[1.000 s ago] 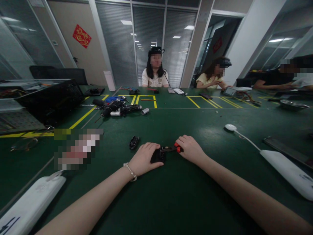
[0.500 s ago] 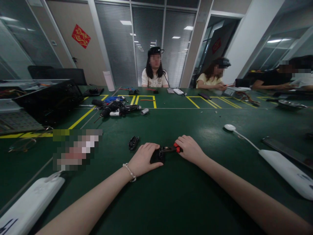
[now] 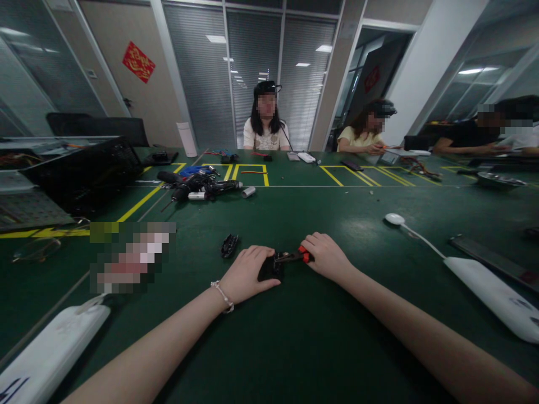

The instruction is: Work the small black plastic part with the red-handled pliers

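Observation:
My left hand (image 3: 248,272) is closed around a small black part (image 3: 269,271), pressing it against the green tabletop. In my right hand (image 3: 326,257) are pliers with red handles (image 3: 304,253). Their dark jaws (image 3: 287,258) reach leftward to the top of the black part. Whether the jaws pinch a piece of it is too small to make out. Another black part, an open shell with ridges inside (image 3: 229,246), lies on the table just beyond my left hand.
Cables and a drill-like tool (image 3: 197,185) lie in a heap at far left, near a black computer case (image 3: 80,174). White long devices (image 3: 488,294) flank my forearms. Glasses (image 3: 37,249) rest at left. A person (image 3: 265,123) sits opposite; others sit at far right.

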`<move>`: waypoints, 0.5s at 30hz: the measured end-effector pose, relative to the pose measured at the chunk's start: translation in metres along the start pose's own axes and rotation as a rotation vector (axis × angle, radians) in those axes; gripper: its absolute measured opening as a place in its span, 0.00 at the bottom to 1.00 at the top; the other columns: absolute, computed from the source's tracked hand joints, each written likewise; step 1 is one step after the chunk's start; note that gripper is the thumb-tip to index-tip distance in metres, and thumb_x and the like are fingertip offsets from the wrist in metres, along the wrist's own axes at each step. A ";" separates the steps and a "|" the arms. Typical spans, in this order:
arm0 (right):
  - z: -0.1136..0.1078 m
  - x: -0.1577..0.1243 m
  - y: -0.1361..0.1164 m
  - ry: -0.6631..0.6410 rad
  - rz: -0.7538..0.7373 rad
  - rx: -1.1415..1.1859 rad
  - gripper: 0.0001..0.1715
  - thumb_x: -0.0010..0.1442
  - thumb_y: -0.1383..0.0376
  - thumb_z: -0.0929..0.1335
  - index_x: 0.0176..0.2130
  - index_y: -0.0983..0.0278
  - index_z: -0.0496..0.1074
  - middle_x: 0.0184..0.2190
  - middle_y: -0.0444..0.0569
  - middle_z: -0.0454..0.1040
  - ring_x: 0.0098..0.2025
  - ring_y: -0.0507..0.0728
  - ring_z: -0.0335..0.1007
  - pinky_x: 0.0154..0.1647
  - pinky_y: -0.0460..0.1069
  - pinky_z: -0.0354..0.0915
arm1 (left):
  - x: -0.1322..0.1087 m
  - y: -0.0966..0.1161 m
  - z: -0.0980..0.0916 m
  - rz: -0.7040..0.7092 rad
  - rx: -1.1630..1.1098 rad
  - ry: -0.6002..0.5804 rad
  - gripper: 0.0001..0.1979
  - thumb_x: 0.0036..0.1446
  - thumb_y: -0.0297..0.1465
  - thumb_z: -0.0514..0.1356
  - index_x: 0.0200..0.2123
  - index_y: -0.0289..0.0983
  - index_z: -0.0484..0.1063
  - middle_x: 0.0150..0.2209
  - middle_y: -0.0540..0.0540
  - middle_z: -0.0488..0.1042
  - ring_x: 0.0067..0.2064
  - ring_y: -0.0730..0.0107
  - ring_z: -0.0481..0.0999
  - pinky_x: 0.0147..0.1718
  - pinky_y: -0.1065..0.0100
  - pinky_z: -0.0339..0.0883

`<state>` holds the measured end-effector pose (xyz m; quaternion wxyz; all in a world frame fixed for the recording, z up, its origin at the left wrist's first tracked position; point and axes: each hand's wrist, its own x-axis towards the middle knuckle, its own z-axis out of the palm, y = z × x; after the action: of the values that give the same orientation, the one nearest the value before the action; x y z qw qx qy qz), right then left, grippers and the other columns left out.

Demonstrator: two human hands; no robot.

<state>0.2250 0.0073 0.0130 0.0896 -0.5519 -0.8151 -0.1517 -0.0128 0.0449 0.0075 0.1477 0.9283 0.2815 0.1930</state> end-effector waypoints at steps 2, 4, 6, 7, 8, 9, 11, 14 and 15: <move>-0.001 0.000 0.000 -0.002 0.003 0.004 0.10 0.46 0.68 0.65 0.34 0.65 0.66 0.33 0.49 0.68 0.35 0.55 0.59 0.35 0.49 0.55 | 0.000 0.000 0.000 -0.003 -0.001 -0.001 0.28 0.48 0.44 0.59 0.49 0.39 0.58 0.49 0.44 0.64 0.50 0.59 0.62 0.48 0.57 0.57; -0.002 0.000 -0.001 -0.007 0.013 0.005 0.11 0.46 0.68 0.66 0.34 0.65 0.66 0.33 0.49 0.68 0.35 0.56 0.59 0.36 0.49 0.55 | 0.000 0.001 -0.001 -0.010 0.001 -0.003 0.28 0.48 0.44 0.59 0.49 0.39 0.58 0.49 0.44 0.64 0.50 0.59 0.62 0.48 0.57 0.57; -0.002 -0.001 -0.001 -0.012 0.022 0.008 0.11 0.46 0.68 0.66 0.34 0.65 0.67 0.33 0.49 0.68 0.35 0.56 0.60 0.36 0.49 0.55 | -0.001 0.001 -0.002 -0.013 0.004 -0.006 0.28 0.48 0.44 0.59 0.49 0.38 0.58 0.49 0.44 0.64 0.50 0.60 0.62 0.48 0.58 0.57; -0.002 -0.001 -0.001 -0.014 0.024 0.010 0.11 0.46 0.68 0.66 0.34 0.65 0.67 0.33 0.49 0.68 0.35 0.56 0.60 0.36 0.49 0.55 | 0.000 0.001 -0.002 -0.013 0.005 -0.007 0.28 0.48 0.44 0.59 0.49 0.38 0.58 0.49 0.44 0.64 0.50 0.60 0.62 0.48 0.58 0.57; -0.002 -0.001 -0.001 -0.014 0.024 0.012 0.11 0.46 0.68 0.66 0.34 0.65 0.67 0.33 0.49 0.68 0.35 0.56 0.60 0.36 0.50 0.55 | 0.000 0.001 -0.002 -0.011 0.007 -0.008 0.28 0.48 0.44 0.59 0.49 0.38 0.58 0.49 0.44 0.64 0.50 0.60 0.62 0.48 0.58 0.57; -0.002 -0.001 -0.001 -0.013 0.023 0.013 0.10 0.46 0.68 0.66 0.34 0.65 0.67 0.33 0.49 0.68 0.35 0.56 0.60 0.36 0.50 0.55 | 0.000 0.001 -0.002 -0.010 0.008 -0.008 0.28 0.48 0.44 0.59 0.49 0.38 0.58 0.49 0.44 0.64 0.50 0.60 0.62 0.48 0.58 0.57; -0.002 0.000 -0.001 -0.013 0.017 0.015 0.11 0.46 0.68 0.66 0.34 0.65 0.67 0.33 0.49 0.68 0.36 0.56 0.60 0.36 0.50 0.55 | 0.000 0.001 -0.002 -0.010 0.008 -0.010 0.28 0.48 0.44 0.59 0.49 0.38 0.58 0.49 0.44 0.64 0.50 0.60 0.62 0.48 0.58 0.57; -0.002 0.000 0.000 -0.020 0.014 0.018 0.11 0.46 0.68 0.66 0.34 0.65 0.66 0.33 0.49 0.68 0.36 0.56 0.60 0.36 0.50 0.55 | 0.000 0.000 -0.001 -0.012 0.004 -0.015 0.28 0.48 0.45 0.59 0.50 0.39 0.58 0.49 0.44 0.64 0.50 0.60 0.62 0.48 0.57 0.57; -0.002 0.000 0.000 -0.022 0.015 0.019 0.11 0.46 0.68 0.66 0.34 0.65 0.66 0.33 0.49 0.68 0.36 0.56 0.60 0.36 0.50 0.55 | 0.000 0.000 -0.001 -0.013 0.003 -0.014 0.28 0.48 0.45 0.59 0.50 0.39 0.58 0.49 0.44 0.64 0.50 0.60 0.62 0.48 0.57 0.57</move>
<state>0.2248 0.0068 0.0146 0.0871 -0.5586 -0.8133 -0.1375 -0.0133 0.0448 0.0083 0.1496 0.9280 0.2868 0.1850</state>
